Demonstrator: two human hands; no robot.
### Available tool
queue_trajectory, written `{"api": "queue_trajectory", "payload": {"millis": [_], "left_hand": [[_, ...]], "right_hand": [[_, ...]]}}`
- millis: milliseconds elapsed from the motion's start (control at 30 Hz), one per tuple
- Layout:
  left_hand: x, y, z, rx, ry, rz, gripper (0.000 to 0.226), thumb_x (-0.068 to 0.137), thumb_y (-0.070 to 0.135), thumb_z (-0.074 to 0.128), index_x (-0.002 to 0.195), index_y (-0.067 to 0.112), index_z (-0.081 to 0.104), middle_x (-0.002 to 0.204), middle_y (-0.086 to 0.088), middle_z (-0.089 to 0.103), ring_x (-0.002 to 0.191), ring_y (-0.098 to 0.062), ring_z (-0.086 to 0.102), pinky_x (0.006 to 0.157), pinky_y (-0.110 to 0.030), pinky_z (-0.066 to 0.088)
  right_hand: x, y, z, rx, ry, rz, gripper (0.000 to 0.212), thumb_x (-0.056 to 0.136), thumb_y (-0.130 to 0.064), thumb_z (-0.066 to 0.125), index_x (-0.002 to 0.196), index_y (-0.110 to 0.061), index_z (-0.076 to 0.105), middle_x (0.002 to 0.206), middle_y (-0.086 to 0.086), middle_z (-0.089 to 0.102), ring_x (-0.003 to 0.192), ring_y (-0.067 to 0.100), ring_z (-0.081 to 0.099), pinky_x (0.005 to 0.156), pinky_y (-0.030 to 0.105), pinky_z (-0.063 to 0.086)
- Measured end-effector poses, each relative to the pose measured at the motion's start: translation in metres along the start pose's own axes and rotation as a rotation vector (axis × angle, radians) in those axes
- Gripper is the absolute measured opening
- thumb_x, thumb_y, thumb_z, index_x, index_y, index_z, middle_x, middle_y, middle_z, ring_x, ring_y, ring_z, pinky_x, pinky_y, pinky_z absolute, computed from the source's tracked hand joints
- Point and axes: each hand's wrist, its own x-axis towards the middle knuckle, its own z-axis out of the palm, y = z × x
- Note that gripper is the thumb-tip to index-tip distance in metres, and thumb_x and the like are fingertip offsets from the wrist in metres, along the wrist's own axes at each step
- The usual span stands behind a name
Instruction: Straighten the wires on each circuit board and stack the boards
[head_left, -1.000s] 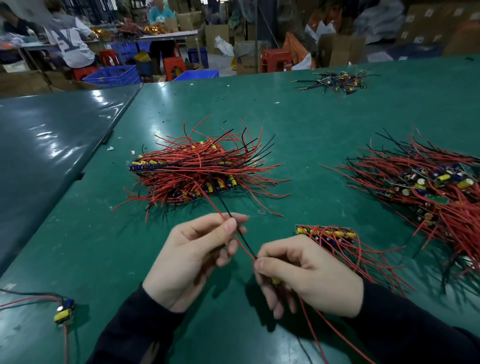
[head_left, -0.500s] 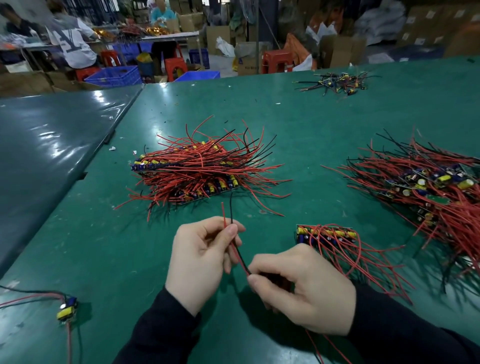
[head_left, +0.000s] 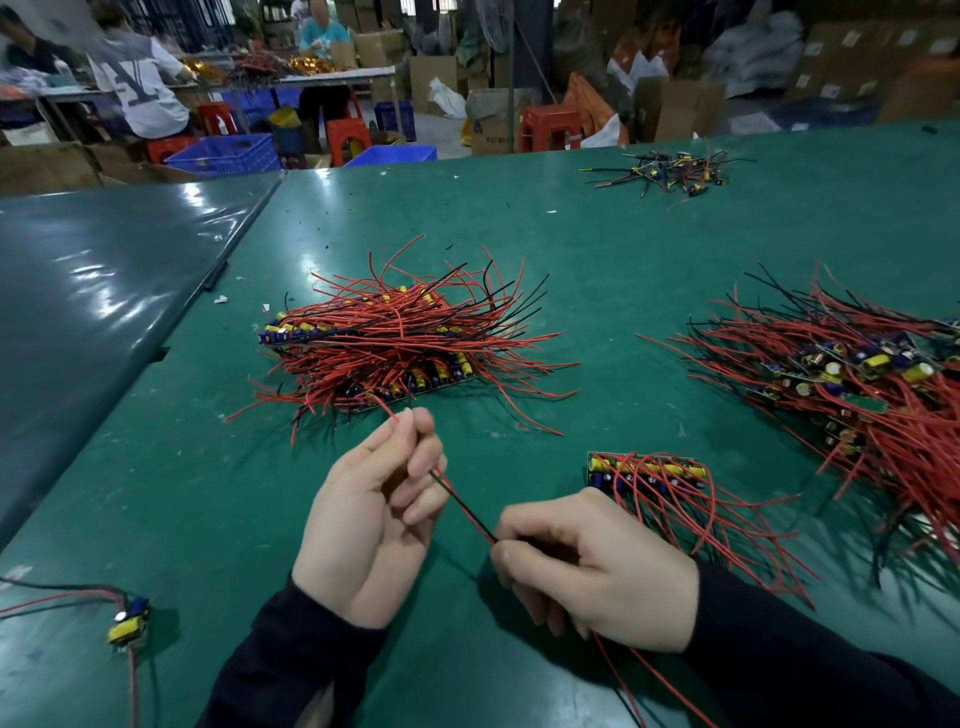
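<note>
A red and a black wire run taut between my two hands above the green table. My left hand pinches their free ends near the fingertips. My right hand is curled round a small circuit board, which is hidden inside the fist; more red wire trails out below it. A neat stack of boards with red wires lies just right of my right hand. A bigger stacked bundle lies ahead of my left hand. A loose heap of boards fills the right side.
One single board with wires lies at the near left. A small pile of dark wired parts sits far back on the table. A second, darker table adjoins on the left. People, stools and crates are beyond.
My left hand has slid along the two wires to their tips, rising and turning more upright. My right hand has stayed low with the board, shifting slightly right.
</note>
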Motion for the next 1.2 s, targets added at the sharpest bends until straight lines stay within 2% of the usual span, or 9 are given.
{"api": "queue_trajectory", "payload": {"millis": [100,167,267,433,600,833,1067,1133,1200], "left_hand": [[0.005,0.006,-0.004,-0.047,0.050,0.004,0.021,0.087,0.029,0.046,0.075,0.014,0.054,0.055,0.007,0.026,0.041,-0.004,0.019,0.030,-0.011,0.019],[0.008,0.015,-0.011,-0.098,0.102,0.032,0.024,0.089,0.033,0.043,0.073,0.017,0.050,0.053,0.009,0.025,0.043,-0.006,0.013,0.028,-0.013,0.021],[0.013,0.030,-0.024,-0.107,0.211,0.082,0.032,0.097,0.037,0.037,0.071,0.020,0.044,0.049,0.010,0.025,0.036,-0.005,0.019,0.027,-0.016,0.022],[0.016,0.030,-0.030,0.022,0.309,0.140,0.034,0.101,0.033,0.034,0.075,0.015,0.047,0.045,0.010,0.024,0.033,-0.004,0.020,0.026,-0.012,0.015],[0.016,0.028,-0.033,0.112,0.297,0.164,0.034,0.102,0.028,0.035,0.075,0.012,0.049,0.042,0.009,0.027,0.033,-0.004,0.019,0.026,-0.012,0.013],[0.016,0.040,-0.039,-0.027,0.309,0.121,0.037,0.101,0.026,0.034,0.067,0.016,0.040,0.037,0.009,0.025,0.028,-0.004,0.017,0.026,-0.014,0.012],[0.014,0.046,-0.047,-0.144,0.328,0.031,0.035,0.088,0.029,0.049,0.055,0.017,0.050,0.047,0.006,0.033,0.042,-0.009,0.028,0.033,-0.016,0.020],[0.015,0.045,-0.046,-0.121,0.312,0.041,0.034,0.091,0.032,0.048,0.062,0.018,0.059,0.052,0.006,0.044,0.046,-0.009,0.035,0.036,-0.014,0.028],[0.014,0.045,-0.043,-0.037,0.257,0.083,0.033,0.095,0.038,0.044,0.086,0.017,0.069,0.072,0.002,0.063,0.058,-0.011,0.048,0.050,-0.018,0.042]], "right_hand": [[-0.003,-0.001,0.001,0.250,-0.040,0.058,0.004,0.096,-0.020,0.054,0.096,-0.019,0.058,0.058,-0.004,0.056,0.040,0.009,0.046,0.035,0.018,0.038],[-0.002,-0.001,0.000,0.383,-0.055,0.087,0.022,0.092,-0.021,0.058,0.114,-0.020,0.055,0.061,-0.003,0.058,0.038,0.007,0.043,0.035,0.016,0.034],[0.000,-0.002,-0.003,0.326,-0.051,0.073,0.018,0.096,-0.017,0.052,0.102,-0.006,0.065,0.056,-0.004,0.059,0.037,0.006,0.039,0.039,0.015,0.031],[-0.004,-0.008,0.000,0.201,-0.095,0.028,0.024,0.100,-0.019,0.044,0.084,-0.013,0.061,0.050,-0.006,0.056,0.035,0.005,0.039,0.041,0.013,0.033],[-0.007,-0.012,0.004,0.256,-0.287,0.044,0.025,0.102,-0.019,0.038,0.089,-0.009,0.056,0.052,-0.007,0.057,0.033,0.005,0.041,0.039,0.014,0.036],[-0.008,-0.014,0.000,0.192,-0.297,0.045,0.021,0.101,-0.017,0.042,0.101,-0.011,0.062,0.060,-0.003,0.058,0.039,0.004,0.045,0.042,0.014,0.036],[-0.036,-0.028,-0.020,0.081,0.024,-0.009,0.021,0.097,-0.024,0.047,0.090,-0.018,0.066,0.055,0.001,0.062,0.041,0.010,0.051,0.045,0.017,0.041],[-0.051,-0.036,-0.038,0.086,0.101,-0.028,0.021,0.092,-0.033,0.050,0.089,-0.021,0.067,0.053,0.006,0.062,0.040,0.011,0.051,0.043,0.017,0.041],[-0.067,-0.042,-0.061,0.101,0.212,-0.042,0.020,0.088,-0.033,0.056,0.089,-0.021,0.071,0.050,0.010,0.060,0.037,0.012,0.050,0.040,0.013,0.039]]}}
